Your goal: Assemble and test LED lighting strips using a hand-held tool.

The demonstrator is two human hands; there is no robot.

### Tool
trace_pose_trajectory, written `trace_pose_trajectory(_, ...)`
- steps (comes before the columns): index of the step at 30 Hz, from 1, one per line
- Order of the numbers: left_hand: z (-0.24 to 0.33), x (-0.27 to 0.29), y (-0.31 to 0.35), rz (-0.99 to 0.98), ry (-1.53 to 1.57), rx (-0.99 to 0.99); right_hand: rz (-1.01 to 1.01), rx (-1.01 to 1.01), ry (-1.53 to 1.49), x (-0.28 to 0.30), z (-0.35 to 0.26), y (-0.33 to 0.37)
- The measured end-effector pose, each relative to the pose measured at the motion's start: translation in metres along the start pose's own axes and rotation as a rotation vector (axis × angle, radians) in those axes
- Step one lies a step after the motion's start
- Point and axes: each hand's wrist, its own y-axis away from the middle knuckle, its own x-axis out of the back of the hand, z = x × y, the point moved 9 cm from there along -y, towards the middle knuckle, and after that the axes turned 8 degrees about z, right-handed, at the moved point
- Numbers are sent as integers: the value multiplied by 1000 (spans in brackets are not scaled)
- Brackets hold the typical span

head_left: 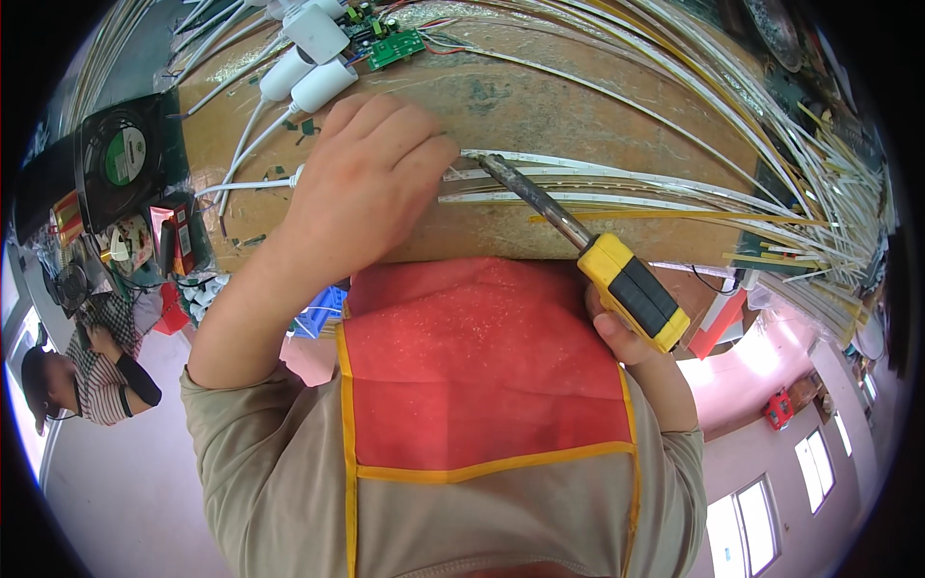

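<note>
Two bare hands at a bench, with a slender tool between them. The right hand (619, 335) is closed about the handle of a yellow-and-black soldering iron (638, 289), its thumb along the near side. From this grip the metal barrel slants forward and leftward, so that its dark tip comes just beside the left hand (376, 178). The left hand is bunched, back uppermost, at the near ends of several white strips (617, 176); its fingertips are hidden, and whether they pinch a strip or a wire cannot be told. The strips run rightward from the left hand, past the tip and on beyond the right grip. To the left of the left hand lies a white cable (255, 184); beyond its knuckles are white housings (326, 85) and a green circuit board (395, 50).

Hazards, as judged from this arrangement: if the iron is hot, a small slip of the right wrist could burn the left fingers, because tip and fingers are so close. The strips are long and springy, so a tug from their crowded far ends could shift the ends beside the left hand. Lingering heat could scorch a strip or the brown work surface (540, 116), and the left hand's own cover could conceal a misplaced end
</note>
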Motion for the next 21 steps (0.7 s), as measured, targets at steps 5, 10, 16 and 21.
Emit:
trace_pose_trajectory(5,2,0,2,-4,-6,15,10,-5,-31,0,3,-3)
trace_pose_trajectory(10,2,-1,2,4,-11,11,-4,5,20,-2,5,-2)
trace_pose_trajectory(16,1,1,2,0,-7,26,25,80,34,-1,4,-1)
trace_pose_trajectory(21,2,1,1,-10,-2,33,53,107,-35,2,-8,-6)
